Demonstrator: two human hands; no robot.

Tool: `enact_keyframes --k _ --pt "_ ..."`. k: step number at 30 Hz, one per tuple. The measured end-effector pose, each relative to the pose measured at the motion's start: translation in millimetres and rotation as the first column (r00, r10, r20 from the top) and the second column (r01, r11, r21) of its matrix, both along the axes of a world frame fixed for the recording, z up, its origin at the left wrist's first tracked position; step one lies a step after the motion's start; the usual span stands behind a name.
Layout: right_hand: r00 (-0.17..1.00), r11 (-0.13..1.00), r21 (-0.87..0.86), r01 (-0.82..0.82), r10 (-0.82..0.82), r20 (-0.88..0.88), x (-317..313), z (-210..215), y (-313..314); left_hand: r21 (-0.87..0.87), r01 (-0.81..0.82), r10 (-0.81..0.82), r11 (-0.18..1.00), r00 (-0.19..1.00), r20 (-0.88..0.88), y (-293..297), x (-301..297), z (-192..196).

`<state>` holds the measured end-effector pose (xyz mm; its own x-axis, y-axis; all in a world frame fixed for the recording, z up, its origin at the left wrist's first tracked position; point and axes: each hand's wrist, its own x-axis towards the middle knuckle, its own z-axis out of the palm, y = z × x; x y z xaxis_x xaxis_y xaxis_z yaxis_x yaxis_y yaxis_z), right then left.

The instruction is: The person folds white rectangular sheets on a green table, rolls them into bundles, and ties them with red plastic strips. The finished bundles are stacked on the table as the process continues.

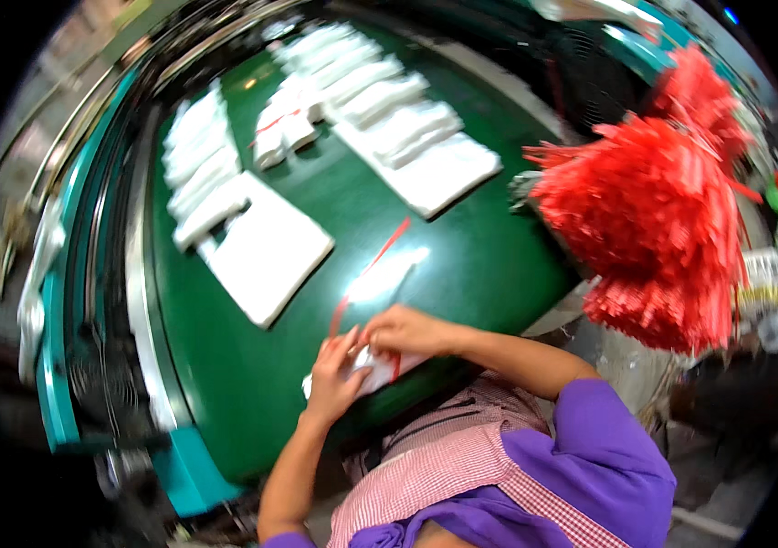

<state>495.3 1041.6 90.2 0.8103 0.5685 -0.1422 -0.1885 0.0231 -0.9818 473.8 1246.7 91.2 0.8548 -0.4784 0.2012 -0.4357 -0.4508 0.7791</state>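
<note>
My left hand (332,374) and my right hand (407,331) meet at the near edge of a green table (462,265). Between them they grip a small white bundle of folded bags (373,372) with a thin red strip (366,274) around it. The strip's free end trails up across the green surface. My left hand presses the bundle from the left with fingers spread. From the right, my right hand pinches the strip and the bundle's top. The picture is motion-blurred.
Several stacks of white bags (266,247) lie on the table, in rows to the left (199,155) and at the far side (398,119). A big bunch of red strips (654,219) hangs at the right. A teal frame (60,384) borders the table's left edge.
</note>
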Motion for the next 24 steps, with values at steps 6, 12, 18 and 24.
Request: enact_keyframes --k 6,12,18,24 --pt "0.638 0.885 -0.448 0.125 0.274 0.72 -25.9 -1.4 9.1 -0.331 -0.165 0.022 0.929 0.917 -0.397 9.8 4.2 -11.2" --pt "0.325 0.926 -0.335 0.173 0.267 0.907 -46.0 4.1 23.1 -0.408 -0.28 0.043 0.869 0.864 -0.502 -0.3 3.5 -23.2" --pt "0.931 0.967 0.235 0.1 -0.007 -0.365 6.7 -3.7 17.9 -0.355 -0.142 0.068 0.924 0.975 -0.212 7.7 -4.7 -25.6" --pt "0.889 0.952 -0.301 0.051 0.094 0.448 -5.8 -10.4 30.2 0.224 0.211 -0.299 0.952 0.801 0.519 0.2 -18.4 -4.3"
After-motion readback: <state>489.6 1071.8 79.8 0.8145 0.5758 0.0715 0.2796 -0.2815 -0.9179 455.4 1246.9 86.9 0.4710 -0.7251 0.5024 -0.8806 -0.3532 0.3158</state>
